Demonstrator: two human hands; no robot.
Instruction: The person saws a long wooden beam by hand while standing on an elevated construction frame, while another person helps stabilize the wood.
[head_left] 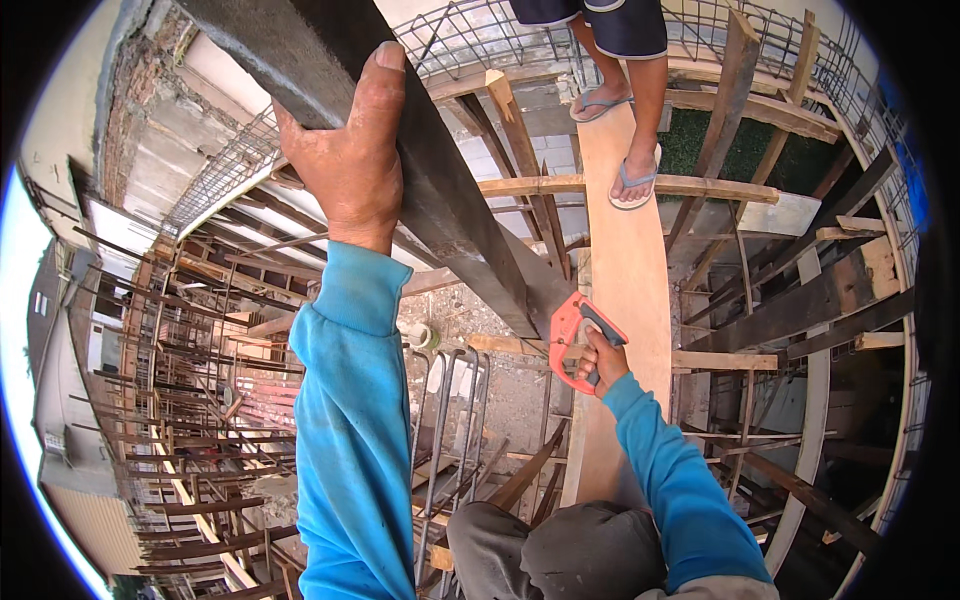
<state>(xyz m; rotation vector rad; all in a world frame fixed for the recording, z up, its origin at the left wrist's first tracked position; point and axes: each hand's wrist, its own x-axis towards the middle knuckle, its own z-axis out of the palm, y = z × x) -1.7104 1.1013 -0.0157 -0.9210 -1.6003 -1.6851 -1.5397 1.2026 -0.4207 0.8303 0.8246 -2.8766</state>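
Dark, scuffed timber beam (440, 200) slants from 11 o'clock to centre, left hand (352, 160) gripping it; right hand (603, 362) closed round red-and-black handsaw's (566, 320) handle, 4 o'clock, blade by beam's lower end

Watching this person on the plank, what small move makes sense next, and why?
Probably a short, careful stroke of the saw. The right hand grips its handle, and the blade appears to be at the lower end of the dark beam, which the left hand grips higher up, seemingly to steady it.
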